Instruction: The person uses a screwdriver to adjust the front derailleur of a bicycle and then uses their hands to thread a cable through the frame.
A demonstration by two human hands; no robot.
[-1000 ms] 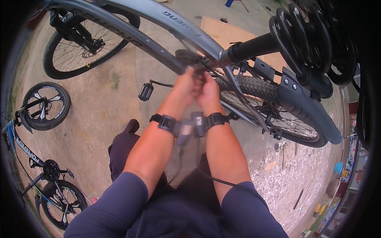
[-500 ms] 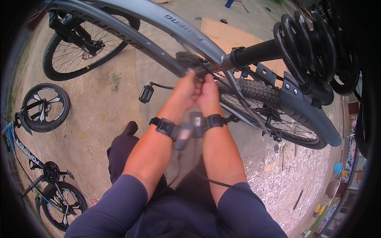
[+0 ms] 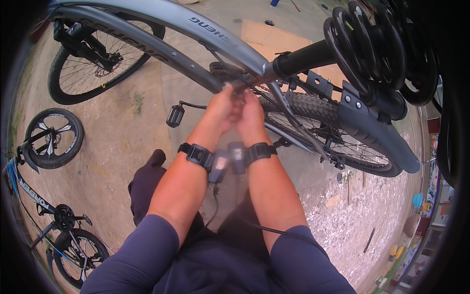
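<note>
My left hand (image 3: 224, 109) and my right hand (image 3: 248, 110) meet, wrists close together, under the joint of a grey bicycle frame (image 3: 188, 62), beside its seat tube. Both hands have curled fingers, the left fingertips up against the frame tube. Anything they hold is hidden between them. A thin black cable (image 3: 267, 95) passes just beside my right fingers. Below and left of the hands sticks out a black pedal (image 3: 175, 116) on its crank arm. Behind my right hand is the knobby rear tyre (image 3: 311, 107), with a dark grey mudguard (image 3: 372, 134) over it.
Thick black coils (image 3: 362, 46) hang by the black seat post (image 3: 306, 56) at upper right. The front wheel (image 3: 100, 73) is at upper left. Another bicycle (image 3: 63, 218) lies along the left edge. Flattened cardboard (image 3: 259, 36) lies beyond the frame. Strapped wrist devices (image 3: 219, 164) dangle cables.
The bicycle and surroundings sit slightly further left in view. My hands stay together at the same frame joint, with slight finger movement.
</note>
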